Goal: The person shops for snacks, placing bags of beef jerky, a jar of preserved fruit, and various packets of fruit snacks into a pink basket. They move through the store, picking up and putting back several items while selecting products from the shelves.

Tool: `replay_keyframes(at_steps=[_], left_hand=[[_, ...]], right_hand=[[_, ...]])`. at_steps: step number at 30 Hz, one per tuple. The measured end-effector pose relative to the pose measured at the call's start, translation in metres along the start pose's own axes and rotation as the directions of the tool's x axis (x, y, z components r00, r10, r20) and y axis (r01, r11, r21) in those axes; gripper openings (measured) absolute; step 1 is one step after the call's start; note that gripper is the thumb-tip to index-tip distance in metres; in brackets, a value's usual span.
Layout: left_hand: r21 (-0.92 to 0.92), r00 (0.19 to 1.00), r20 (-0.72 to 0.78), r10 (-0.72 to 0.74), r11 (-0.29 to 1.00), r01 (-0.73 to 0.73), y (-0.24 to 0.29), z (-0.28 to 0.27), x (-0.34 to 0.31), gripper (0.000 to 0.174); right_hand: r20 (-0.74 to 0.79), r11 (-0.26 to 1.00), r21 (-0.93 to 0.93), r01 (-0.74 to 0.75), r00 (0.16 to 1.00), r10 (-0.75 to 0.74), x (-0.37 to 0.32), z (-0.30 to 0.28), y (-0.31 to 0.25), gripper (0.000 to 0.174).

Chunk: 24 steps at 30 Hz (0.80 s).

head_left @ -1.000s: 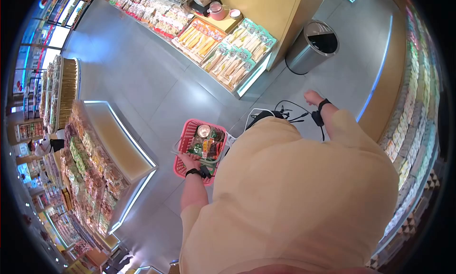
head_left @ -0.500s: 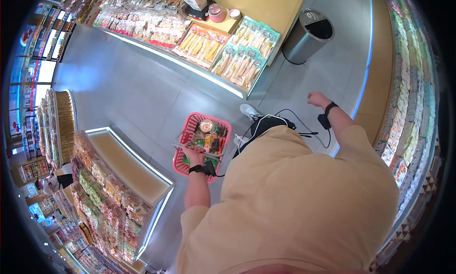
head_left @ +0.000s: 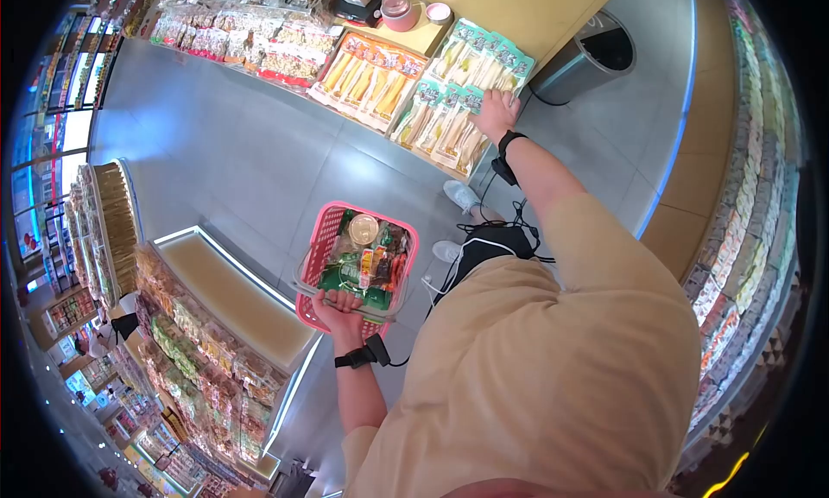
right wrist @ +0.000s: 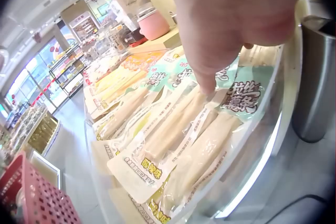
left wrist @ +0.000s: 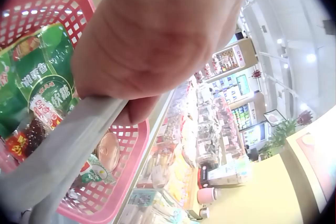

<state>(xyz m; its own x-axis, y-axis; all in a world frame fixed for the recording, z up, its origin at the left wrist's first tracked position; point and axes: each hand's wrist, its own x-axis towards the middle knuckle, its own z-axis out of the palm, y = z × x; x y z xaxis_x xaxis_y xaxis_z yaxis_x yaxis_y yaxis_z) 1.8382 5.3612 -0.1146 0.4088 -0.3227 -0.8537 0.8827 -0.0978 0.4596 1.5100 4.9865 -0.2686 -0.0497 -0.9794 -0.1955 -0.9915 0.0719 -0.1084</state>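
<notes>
Your L hand (head_left: 343, 315) is curled tight round the grey handles (left wrist: 58, 153) of the pink basket (head_left: 323, 239), w/ a green pkg (left wrist: 55, 56) & round tub (head_left: 363, 229) inside. Your R hand (head_left: 498, 114) has a fingertip at the teal-topped pkgs (right wrist: 170, 129), pinch or not can't tell; they're on the display's end, b/w the orange-topped pkgs (head_left: 367, 79) & the bin (head_left: 570, 73).

The shirt (head_left: 535, 368) is tan, the wristbands (head_left: 352, 358) black.

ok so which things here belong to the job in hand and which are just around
Seemingly in the job:
left hand, gripping the grey handle
pink perforated plastic basket
right hand, at the teal-topped clear packets

Just around:
silver cylindrical bin
round pink jar
orange-topped clear packets
</notes>
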Motion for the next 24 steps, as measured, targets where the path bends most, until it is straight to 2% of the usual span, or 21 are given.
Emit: replay_keyframes(at_steps=[4,7,8,9,11,12,14,15,16,19,20,24], left_hand=[[0.020,0.999,0.044,0.004,1.000,-0.005,0.003,0.002,-0.002,0.034],[0.042,0.999,0.041,0.003,0.999,-0.005,-0.001,0.006,-0.005,0.034],[0.041,0.998,0.057,-0.006,0.999,0.004,-0.002,0.007,-0.002,0.034],[0.040,0.997,0.072,-0.013,0.999,0.010,-0.003,0.009,-0.001,0.034],[0.060,0.997,0.079,-0.019,0.998,0.015,-0.004,0.019,-0.005,0.034],[0.066,0.996,0.087,-0.029,0.998,0.023,-0.003,0.023,-0.005,0.034],[0.079,0.995,0.096,-0.037,0.996,0.029,-0.006,0.026,-0.008,0.034],[0.082,0.993,0.111,-0.037,0.996,0.028,-0.007,0.029,-0.007,0.034],[0.087,0.992,0.121,-0.038,0.996,0.027,-0.008,0.028,-0.008,0.034],[0.093,0.991,0.127,-0.052,0.995,0.040,-0.009,0.026,-0.010,0.034],[0.089,0.990,0.129,-0.057,0.995,0.046,-0.009,0.027,-0.010,0.034],[0.079,0.987,0.151,-0.059,0.996,0.047,-0.008,0.027,-0.016,0.034]], right_hand=[[-0.040,0.997,0.073,-0.038,0.998,0.041,0.001,0.009,-0.005,0.053],[-0.058,0.980,0.160,0.121,0.992,-0.113,-0.001,0.005,0.003,0.032],[-0.092,0.963,0.203,0.175,0.983,-0.159,0.000,0.007,0.006,0.018],[0.046,0.937,0.328,0.117,0.989,-0.139,0.007,0.013,0.012,0.017],[0.317,0.842,0.537,-0.053,0.938,-0.143,0.024,0.024,0.021,0.015],[0.323,0.787,0.614,-0.055,0.928,-0.187,0.021,0.022,0.025,0.021],[0.040,0.796,0.591,0.130,0.981,-0.190,0.015,0.033,0.032,0.029],[-0.109,0.798,0.561,0.220,0.975,-0.193,0.015,0.035,0.031,0.034],[0.021,0.853,0.519,0.059,0.996,-0.082,0.007,0.013,0.022,0.050],[0.177,0.868,0.489,-0.082,0.984,-0.007,0.001,-0.002,0.010,0.053],[0.175,0.891,0.449,-0.073,0.985,-0.007,0.006,0.011,0.009,0.057],[0.211,0.946,0.315,-0.077,0.977,0.009,0.011,0.033,0.009,0.038]])
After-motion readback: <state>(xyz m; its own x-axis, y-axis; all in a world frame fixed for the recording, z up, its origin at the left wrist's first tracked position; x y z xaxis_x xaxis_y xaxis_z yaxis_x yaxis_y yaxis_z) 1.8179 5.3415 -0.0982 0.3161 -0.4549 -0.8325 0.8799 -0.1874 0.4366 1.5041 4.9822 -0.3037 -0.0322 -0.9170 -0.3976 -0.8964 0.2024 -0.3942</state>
